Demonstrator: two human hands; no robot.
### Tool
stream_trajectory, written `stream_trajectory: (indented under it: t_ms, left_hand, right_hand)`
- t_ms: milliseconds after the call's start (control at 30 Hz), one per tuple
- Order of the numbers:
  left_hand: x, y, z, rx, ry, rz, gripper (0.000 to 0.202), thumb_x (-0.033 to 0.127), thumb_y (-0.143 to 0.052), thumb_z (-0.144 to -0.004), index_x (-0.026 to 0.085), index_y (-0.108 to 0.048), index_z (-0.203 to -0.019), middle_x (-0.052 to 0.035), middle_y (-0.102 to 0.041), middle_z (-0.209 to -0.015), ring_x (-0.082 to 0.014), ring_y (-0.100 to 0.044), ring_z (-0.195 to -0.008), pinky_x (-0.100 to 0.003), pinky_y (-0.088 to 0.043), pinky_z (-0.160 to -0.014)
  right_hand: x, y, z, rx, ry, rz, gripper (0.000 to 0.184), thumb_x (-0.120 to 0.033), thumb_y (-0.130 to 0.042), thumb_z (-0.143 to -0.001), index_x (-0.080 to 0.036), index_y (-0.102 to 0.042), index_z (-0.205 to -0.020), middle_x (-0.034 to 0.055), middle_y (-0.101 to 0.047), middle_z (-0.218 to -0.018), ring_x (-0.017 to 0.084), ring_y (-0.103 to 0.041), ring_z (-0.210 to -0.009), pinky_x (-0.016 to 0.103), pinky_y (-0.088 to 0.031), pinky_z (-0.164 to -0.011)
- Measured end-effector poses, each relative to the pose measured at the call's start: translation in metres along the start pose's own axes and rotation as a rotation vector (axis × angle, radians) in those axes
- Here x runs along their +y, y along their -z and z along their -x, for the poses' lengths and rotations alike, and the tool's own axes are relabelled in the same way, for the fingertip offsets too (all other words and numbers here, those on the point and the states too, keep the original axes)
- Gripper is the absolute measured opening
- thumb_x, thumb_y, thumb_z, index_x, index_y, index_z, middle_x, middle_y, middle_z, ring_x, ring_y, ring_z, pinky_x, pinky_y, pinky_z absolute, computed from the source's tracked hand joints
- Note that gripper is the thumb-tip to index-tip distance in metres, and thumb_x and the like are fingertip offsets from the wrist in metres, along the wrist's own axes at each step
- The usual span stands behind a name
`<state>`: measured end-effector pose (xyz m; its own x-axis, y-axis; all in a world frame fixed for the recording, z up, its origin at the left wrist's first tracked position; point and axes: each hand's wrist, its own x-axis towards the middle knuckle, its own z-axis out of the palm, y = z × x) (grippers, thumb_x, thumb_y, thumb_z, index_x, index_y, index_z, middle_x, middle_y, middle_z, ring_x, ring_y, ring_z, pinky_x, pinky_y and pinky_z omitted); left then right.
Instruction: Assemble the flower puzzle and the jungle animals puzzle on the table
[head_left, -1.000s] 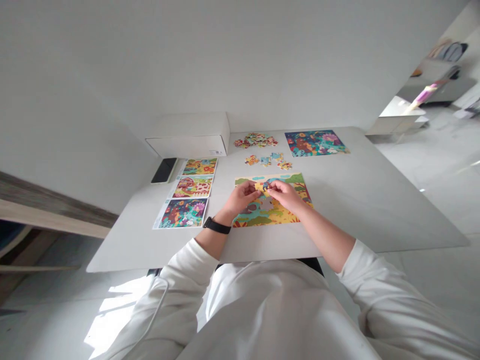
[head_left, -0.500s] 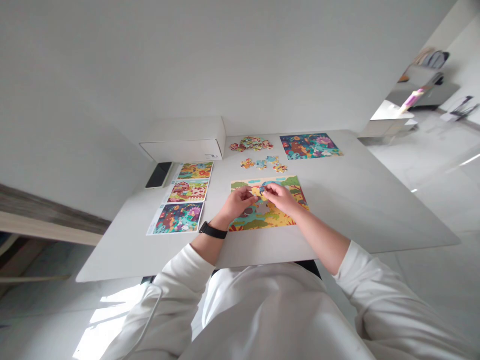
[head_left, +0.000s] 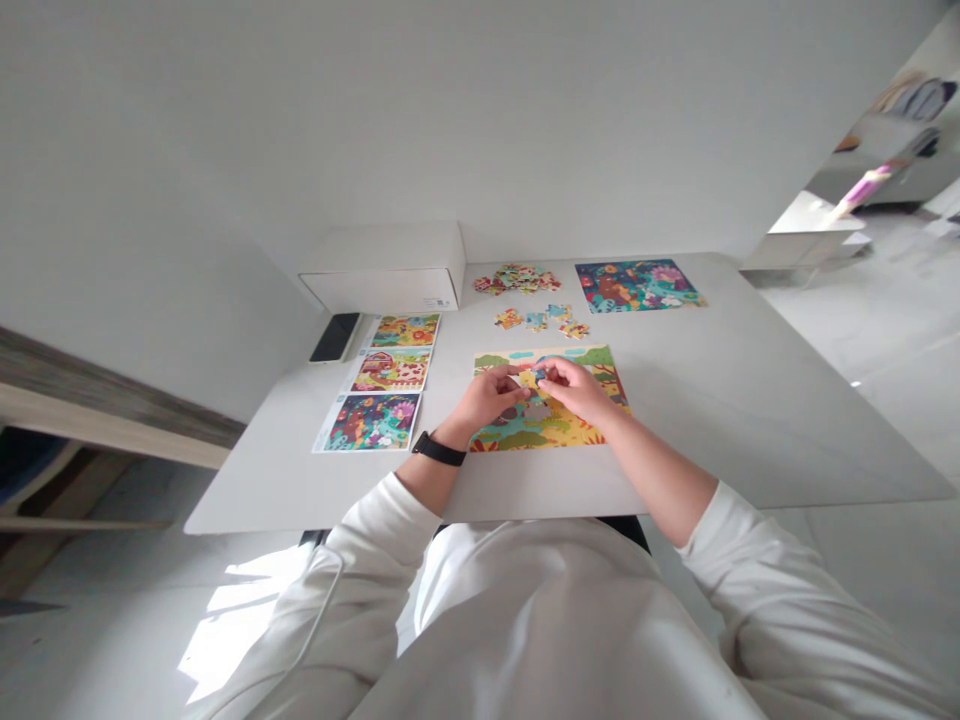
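Observation:
A colourful jigsaw puzzle point(head_left: 570, 425) lies flat on the white table point(head_left: 750, 420) in front of me. Both hands rest over its upper middle. My left hand point(head_left: 491, 395), with a black band on the wrist, has its fingers pinched on a small puzzle piece point(head_left: 531, 378). My right hand point(head_left: 574, 388) meets it from the right, fingers pressed on the same piece. The piece is mostly hidden by the fingertips. A few loose pieces point(head_left: 541, 322) lie just beyond the puzzle.
A pile of pieces point(head_left: 516, 279) and a finished blue puzzle point(head_left: 634, 285) sit at the far edge. A white box point(head_left: 386, 268) stands far left, a black phone point(head_left: 334, 337) beside it. Three picture cards point(head_left: 382, 383) lie in a column on the left.
Both hands have stayed together over the puzzle's upper middle, shifting the small piece slightly. The camera has swayed a little.

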<state>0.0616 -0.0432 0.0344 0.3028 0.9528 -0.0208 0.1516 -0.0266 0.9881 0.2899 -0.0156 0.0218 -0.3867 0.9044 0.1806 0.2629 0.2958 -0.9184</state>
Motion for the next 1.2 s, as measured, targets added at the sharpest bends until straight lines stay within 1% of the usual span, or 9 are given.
stream_trajectory:
  t_ms: [67, 167, 267, 400, 567, 733, 833, 967, 1200]
  left_hand:
    - [0.0, 0.0, 0.002, -0.004, -0.007, -0.044, 0.069, 0.052, -0.085, -0.081, 0.016, -0.064, -0.135, 0.0007, -0.073, -0.075, -0.0124, -0.061, -0.054, -0.022, -0.044, -0.05]
    - [0.0, 0.001, 0.004, -0.02, -0.062, -0.165, 0.058, 0.048, -0.08, -0.086, 0.018, -0.064, -0.133, -0.0004, -0.076, -0.079, -0.0133, -0.064, -0.058, -0.023, -0.047, -0.055]
    - [0.0, 0.003, 0.005, -0.025, -0.125, -0.307, 0.046, 0.042, -0.079, -0.086, 0.019, -0.068, -0.125, -0.0006, -0.077, -0.083, -0.0147, -0.068, -0.066, -0.025, -0.05, -0.064]
    - [-0.001, 0.005, 0.004, -0.02, -0.191, -0.494, 0.037, 0.037, -0.081, -0.086, 0.021, -0.071, -0.118, -0.0006, -0.077, -0.088, -0.018, -0.071, -0.079, -0.029, -0.054, -0.076]
    - [-0.003, 0.006, 0.004, -0.001, -0.268, -0.703, 0.034, 0.035, -0.082, -0.087, 0.021, -0.074, -0.116, -0.0044, -0.077, -0.103, -0.0234, -0.071, -0.096, -0.036, -0.055, -0.093]
    - [-0.004, 0.006, 0.005, -0.01, -0.299, -0.752, 0.037, 0.036, -0.082, -0.088, 0.021, -0.073, -0.121, -0.007, -0.075, -0.111, -0.0255, -0.07, -0.104, -0.039, -0.055, -0.1]
    - [-0.004, 0.007, 0.005, -0.017, -0.301, -0.761, 0.039, 0.037, -0.082, -0.089, 0.021, -0.073, -0.123, -0.0084, -0.075, -0.116, -0.0265, -0.07, -0.107, -0.041, -0.055, -0.103]
    - [-0.005, 0.008, 0.005, -0.022, -0.313, -0.753, 0.039, 0.038, -0.082, -0.089, 0.021, -0.074, -0.123, -0.0101, -0.074, -0.12, -0.029, -0.069, -0.115, -0.043, -0.055, -0.108]
    - [-0.008, 0.009, 0.003, -0.028, -0.303, -0.753, 0.041, 0.042, -0.083, -0.088, 0.023, -0.077, -0.124, -0.0118, -0.072, -0.126, -0.0306, -0.068, -0.121, -0.046, -0.054, -0.114]
  right_hand:
    - [-0.001, 0.001, 0.001, -0.012, 0.008, 0.04, 0.036, -0.04, -0.069, -0.093, -0.026, -0.074, -0.125, -0.0012, -0.064, -0.085, 0.017, -0.06, -0.077, 0.028, -0.047, -0.071]
    - [-0.001, 0.003, 0.003, -0.053, 0.0, 0.116, 0.034, -0.036, -0.069, -0.093, -0.026, -0.075, -0.125, -0.0016, -0.065, -0.085, 0.016, -0.059, -0.074, 0.028, -0.046, -0.071]
    - [-0.001, 0.005, 0.004, -0.087, -0.003, 0.203, 0.03, -0.032, -0.071, -0.092, -0.024, -0.077, -0.12, -0.002, -0.065, -0.083, 0.015, -0.059, -0.072, 0.028, -0.045, -0.071]
    - [-0.001, 0.006, 0.004, -0.12, -0.008, 0.281, 0.026, -0.028, -0.073, -0.091, -0.023, -0.078, -0.116, -0.0013, -0.067, -0.083, 0.014, -0.059, -0.071, 0.028, -0.045, -0.071]
    - [-0.008, 0.008, 0.005, -0.153, -0.014, 0.388, 0.024, -0.024, -0.074, -0.092, -0.023, -0.079, -0.115, -0.0003, -0.071, -0.084, 0.014, -0.062, -0.072, 0.027, -0.043, -0.07]
    - [-0.015, 0.009, 0.007, -0.15, 0.017, 0.506, 0.025, -0.023, -0.077, -0.093, -0.023, -0.08, -0.118, 0.0031, -0.077, -0.093, 0.017, -0.067, -0.08, 0.029, -0.048, -0.076]
    - [-0.014, 0.009, 0.006, -0.144, 0.075, 0.575, 0.025, -0.024, -0.079, -0.093, -0.022, -0.08, -0.118, 0.0075, -0.079, -0.106, 0.022, -0.071, -0.094, 0.033, -0.052, -0.086]
    - [-0.009, 0.007, 0.006, -0.131, 0.114, 0.636, 0.025, -0.024, -0.078, -0.094, -0.022, -0.08, -0.119, 0.0105, -0.078, -0.118, 0.026, -0.072, -0.109, 0.036, -0.054, -0.097]
    - [-0.005, 0.005, 0.008, -0.138, 0.069, 0.722, 0.029, -0.029, -0.076, -0.098, -0.022, -0.078, -0.125, 0.011, -0.073, -0.124, 0.026, -0.071, -0.11, 0.035, -0.054, -0.095]
